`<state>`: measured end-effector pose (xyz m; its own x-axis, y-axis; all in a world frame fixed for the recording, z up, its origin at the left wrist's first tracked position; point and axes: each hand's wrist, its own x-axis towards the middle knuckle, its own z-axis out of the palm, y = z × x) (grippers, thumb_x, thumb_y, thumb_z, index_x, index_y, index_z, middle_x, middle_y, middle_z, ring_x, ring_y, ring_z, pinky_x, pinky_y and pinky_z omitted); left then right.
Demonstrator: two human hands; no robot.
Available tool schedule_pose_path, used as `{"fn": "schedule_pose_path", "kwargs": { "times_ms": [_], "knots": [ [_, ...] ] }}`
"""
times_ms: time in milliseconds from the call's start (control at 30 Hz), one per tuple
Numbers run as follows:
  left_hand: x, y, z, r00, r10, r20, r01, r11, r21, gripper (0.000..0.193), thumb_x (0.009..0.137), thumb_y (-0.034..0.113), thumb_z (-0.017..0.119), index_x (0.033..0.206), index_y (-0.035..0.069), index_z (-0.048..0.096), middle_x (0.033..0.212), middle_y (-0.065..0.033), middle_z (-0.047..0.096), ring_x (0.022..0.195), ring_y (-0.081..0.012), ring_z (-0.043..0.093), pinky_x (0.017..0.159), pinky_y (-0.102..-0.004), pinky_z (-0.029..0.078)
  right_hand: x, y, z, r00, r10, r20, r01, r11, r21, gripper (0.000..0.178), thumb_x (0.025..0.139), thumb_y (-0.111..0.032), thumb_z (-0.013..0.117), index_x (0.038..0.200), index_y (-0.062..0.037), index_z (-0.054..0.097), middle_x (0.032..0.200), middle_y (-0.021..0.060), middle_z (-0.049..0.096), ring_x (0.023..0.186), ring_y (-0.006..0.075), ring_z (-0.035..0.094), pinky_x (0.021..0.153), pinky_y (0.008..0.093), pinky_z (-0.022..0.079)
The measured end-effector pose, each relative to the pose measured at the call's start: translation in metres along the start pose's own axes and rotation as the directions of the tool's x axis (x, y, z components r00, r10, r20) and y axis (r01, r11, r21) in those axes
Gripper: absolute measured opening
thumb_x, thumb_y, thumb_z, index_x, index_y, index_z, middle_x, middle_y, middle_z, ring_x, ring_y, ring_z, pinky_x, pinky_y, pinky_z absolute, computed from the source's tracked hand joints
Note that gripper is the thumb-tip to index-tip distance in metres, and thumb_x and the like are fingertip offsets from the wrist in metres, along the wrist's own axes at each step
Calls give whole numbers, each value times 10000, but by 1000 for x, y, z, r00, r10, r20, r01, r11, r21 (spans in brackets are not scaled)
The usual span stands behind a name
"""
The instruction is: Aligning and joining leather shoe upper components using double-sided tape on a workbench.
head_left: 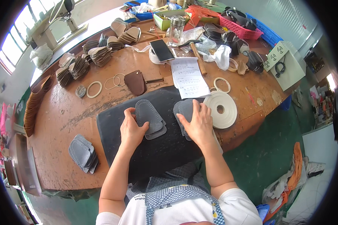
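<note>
While one grey stack sits on the table, perhaps done, the left hand and right hand, both half-curled, loosely hold separate grey pieces, seemingly unfinished, on the black mat; brown bundles lie beyond.

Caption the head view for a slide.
Left hand and right hand touching overlapping grey pieces on a black mat, a white roll beside the right hand.
</note>
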<state>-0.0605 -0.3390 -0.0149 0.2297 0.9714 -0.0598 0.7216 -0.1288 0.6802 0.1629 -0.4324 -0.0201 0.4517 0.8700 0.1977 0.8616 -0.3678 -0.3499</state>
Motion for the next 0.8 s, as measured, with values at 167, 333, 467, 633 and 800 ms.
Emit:
{"fn": "schedule_pose_path", "kwargs": {
  "times_ms": [167, 333, 467, 633, 800],
  "knots": [
    [-13, -6, -6, 1000, 5, -16, -8, 973, -231, 658, 788, 77, 793, 1338, 7, 439, 1078, -157, 658, 945, -258, 682, 831, -370, 561, -12, -9, 0, 998, -64, 6, 64, 998, 3, 789, 900, -529, 714, 1410, 22, 472, 1297, 266, 522, 1193, 427, 529, 921, 520, 509],
    [-39, -20, -21, 1000, 1, -13, -4, 967, -255, 560, 810, 34, 769, 1294, -7, 490, 1083, -134, 656, 913, -195, 670, 773, -318, 566, -18, -6, 0, 995, -100, -17, 99, 995, -5, 783, 897, -531, 713, 1414, 7, 477, 1291, 257, 524, 1185, 419, 533, 908, 517, 509],
    [-52, -56, -17, 997, -80, 11, 77, 911, -405, 480, 843, 0, 738, 1274, 1, 525, 1138, -49, 610, 897, -89, 624, 747, -236, 528, -19, -7, 3, 989, -125, -73, 125, 992, -11, 774, 901, -519, 709, 1419, 5, 474, 1300, 255, 517, 1186, 420, 535, 921, 523, 498],
    [-57, -57, -5, 992, -29, -127, -27, 906, -423, 429, 853, -22, 697, 1252, 2, 542, 1081, -44, 631, 875, -89, 621, 735, -235, 521, -19, -6, 8, 992, -114, -58, 114, 993, -5, 772, 906, -513, 705, 1422, 12, 472, 1310, 264, 510, 1187, 428, 540, 936, 519, 494],
    [-52, -55, -7, 992, -11, -129, -37, 933, -359, 395, 845, -31, 685, 1220, 5, 565, 1044, -29, 629, 836, -81, 599, 702, -225, 508, -20, -4, 8, 987, -137, -85, 138, 990, 10, 773, 908, -509, 703, 1419, 25, 479, 1316, 270, 507, 1187, 436, 541, 943, 515, 496]
  ]
}}
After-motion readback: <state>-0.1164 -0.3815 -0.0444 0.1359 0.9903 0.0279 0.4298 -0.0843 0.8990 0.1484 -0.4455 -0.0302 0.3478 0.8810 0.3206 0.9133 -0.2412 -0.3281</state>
